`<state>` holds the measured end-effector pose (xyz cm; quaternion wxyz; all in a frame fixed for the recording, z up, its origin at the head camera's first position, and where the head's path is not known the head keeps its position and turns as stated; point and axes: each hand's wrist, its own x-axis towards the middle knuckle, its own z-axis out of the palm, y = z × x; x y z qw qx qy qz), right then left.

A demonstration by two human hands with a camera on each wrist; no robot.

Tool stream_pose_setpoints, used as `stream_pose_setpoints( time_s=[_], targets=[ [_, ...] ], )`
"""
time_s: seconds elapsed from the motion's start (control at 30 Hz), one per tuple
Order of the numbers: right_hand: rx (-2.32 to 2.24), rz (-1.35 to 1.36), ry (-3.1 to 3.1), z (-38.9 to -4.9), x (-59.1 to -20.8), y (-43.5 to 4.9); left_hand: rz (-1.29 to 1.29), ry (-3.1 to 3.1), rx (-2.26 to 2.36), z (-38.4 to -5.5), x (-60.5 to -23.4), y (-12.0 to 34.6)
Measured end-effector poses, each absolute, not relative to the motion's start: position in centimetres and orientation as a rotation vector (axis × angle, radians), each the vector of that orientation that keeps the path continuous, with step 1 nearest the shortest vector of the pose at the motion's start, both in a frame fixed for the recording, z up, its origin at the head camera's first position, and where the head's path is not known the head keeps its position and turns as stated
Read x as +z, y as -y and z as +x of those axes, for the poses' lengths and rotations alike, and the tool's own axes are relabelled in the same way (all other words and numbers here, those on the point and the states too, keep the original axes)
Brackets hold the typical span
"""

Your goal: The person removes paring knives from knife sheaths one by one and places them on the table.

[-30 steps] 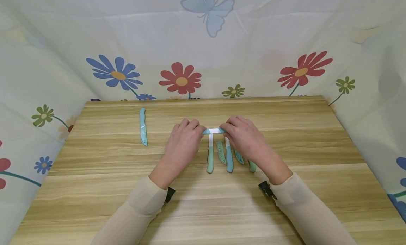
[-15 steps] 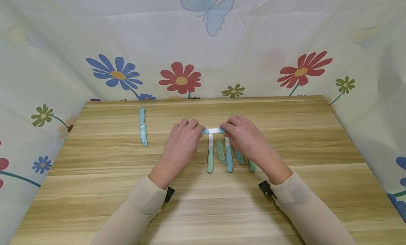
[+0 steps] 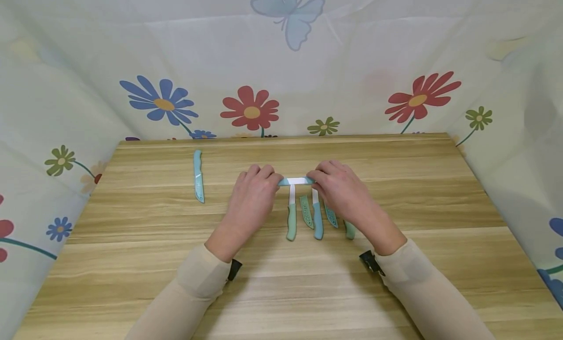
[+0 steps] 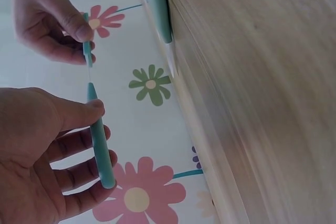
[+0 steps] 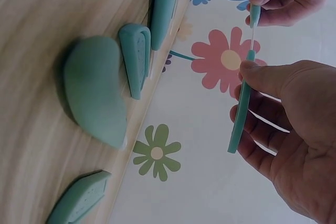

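My left hand (image 3: 252,196) pinches the blue handle (image 4: 102,150) of a small knife between thumb and fingers, above the table. Its white blade (image 3: 297,181) bridges the space between my hands. The blade's tip end enters a blue sheath (image 5: 241,111), which my right hand (image 3: 343,191) pinches by thumb and fingers. Below them on the table lie a green-handled knife (image 3: 292,222), a green sheath (image 3: 307,213), a blue-handled knife (image 3: 318,222) and a blue sheath (image 3: 332,218). Another green handle (image 3: 349,231) is partly hidden under my right hand.
A sheathed blue knife (image 3: 199,176) lies apart at the left of the wooden table (image 3: 132,262). The right wrist view also shows another green sheath (image 5: 81,198) at its lower left. A flowered white curtain (image 3: 198,47) surrounds the table's back and sides.
My hands have drawn very slightly apart, and a little more of the white blade shows between handle and sheath. The things on the table have not moved.
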<state>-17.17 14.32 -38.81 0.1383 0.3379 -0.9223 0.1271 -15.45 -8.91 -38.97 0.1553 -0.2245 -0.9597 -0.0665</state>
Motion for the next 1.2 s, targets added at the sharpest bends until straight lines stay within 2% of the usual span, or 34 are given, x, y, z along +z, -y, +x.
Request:
stream_pose_setpoints(
  time_s=[1.2],
  targets=[
    [0.39, 0.991, 2.622, -17.49, -38.63, -14.81, -0.614, 2.753, -0.194, -15.66, -38.74, 9.36]
  ],
)
